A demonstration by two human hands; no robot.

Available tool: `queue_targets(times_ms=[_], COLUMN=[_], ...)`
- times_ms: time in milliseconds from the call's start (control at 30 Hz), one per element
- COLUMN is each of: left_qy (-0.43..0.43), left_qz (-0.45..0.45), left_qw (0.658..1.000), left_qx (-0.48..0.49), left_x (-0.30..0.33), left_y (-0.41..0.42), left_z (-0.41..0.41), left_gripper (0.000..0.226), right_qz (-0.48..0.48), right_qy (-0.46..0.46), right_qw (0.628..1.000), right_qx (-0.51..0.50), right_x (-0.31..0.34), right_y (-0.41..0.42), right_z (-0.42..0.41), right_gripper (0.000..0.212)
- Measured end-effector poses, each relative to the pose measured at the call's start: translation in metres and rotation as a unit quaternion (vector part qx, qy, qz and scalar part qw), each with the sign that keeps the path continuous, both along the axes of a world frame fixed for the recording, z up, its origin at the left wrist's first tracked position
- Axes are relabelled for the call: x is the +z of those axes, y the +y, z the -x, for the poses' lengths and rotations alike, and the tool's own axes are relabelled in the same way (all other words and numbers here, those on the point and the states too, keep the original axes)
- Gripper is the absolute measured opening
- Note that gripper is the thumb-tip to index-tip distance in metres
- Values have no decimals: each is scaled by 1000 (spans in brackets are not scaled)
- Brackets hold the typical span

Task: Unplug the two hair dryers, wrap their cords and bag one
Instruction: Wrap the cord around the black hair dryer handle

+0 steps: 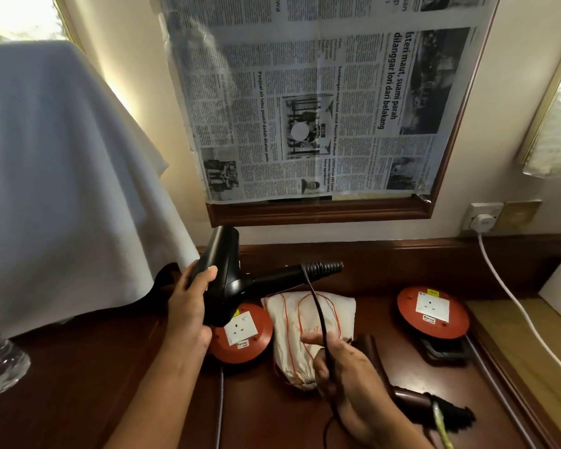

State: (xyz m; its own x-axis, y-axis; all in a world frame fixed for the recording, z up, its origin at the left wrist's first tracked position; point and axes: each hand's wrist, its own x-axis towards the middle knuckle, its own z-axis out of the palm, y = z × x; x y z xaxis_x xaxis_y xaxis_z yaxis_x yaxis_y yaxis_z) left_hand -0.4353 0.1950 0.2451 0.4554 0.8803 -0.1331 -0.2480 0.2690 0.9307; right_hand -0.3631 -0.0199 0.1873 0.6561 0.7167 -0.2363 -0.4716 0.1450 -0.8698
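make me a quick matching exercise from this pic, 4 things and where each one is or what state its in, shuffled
Things:
1. black hair dryer
2. black cord
3. cloth drawstring bag
4. white plug

States:
A. lying flat on the desk between two red reels
B. in the wall socket
C. held off the desk in the left hand
D. pinched in the right hand

Pairs: 1-C, 2-D, 3-A, 4-B
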Motion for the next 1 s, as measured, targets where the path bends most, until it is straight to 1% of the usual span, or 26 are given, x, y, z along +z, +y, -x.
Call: queue_targets(times_ms=[100,167,233,333,400,467,567,633,700,800,900,1000], left_qy=[7,9,8,3,2,1,1,2,3,9,26,31], left_qz=[11,18,27,41,48,58,62,64,69,89,114,112], left_qw=[1000,1000,999,998,997,996,995,994,993,984,966,955], left_qx=[-2,-5,-19,-47,-64,-70,-77,-87,-98,-155,-232,-273], left_x=[-1,1,3,9,13,18,23,25,26,25,23,21], left_y=[-2,-3,-5,-11,-15,-17,-20,-22,-24,-24,-25,-29], left_z=[0,1,4,8,10,11,14,16,18,25,32,38], left_gripper=[40,40,38,31,25,23,24,21,19,17,30,28], right_qz=[-16,-17,2,75,111,130,130,124,111,110,130,162], right_qy=[15,-4,-80,-239,-277,-279,-243,-221,-218,-244,-272,-332], right_qw=[1000,1000,997,968,954,950,958,963,965,958,949,926], right_qx=[-11,-17,-12,13,30,49,78,90,97,97,91,79], right_x=[-8,-10,-11,-7,-4,-3,-7,-12,-15,-13,-11,-6], right_y=[-1,-4,-7,-8,-8,-9,-7,-3,0,0,-1,-3], right_z=[-1,-3,-6,-13,-19,-24,-31,-37,-43,-54,-67,-79], right_gripper=[33,26,19,20,23,22,18,25,35,36,33,32])
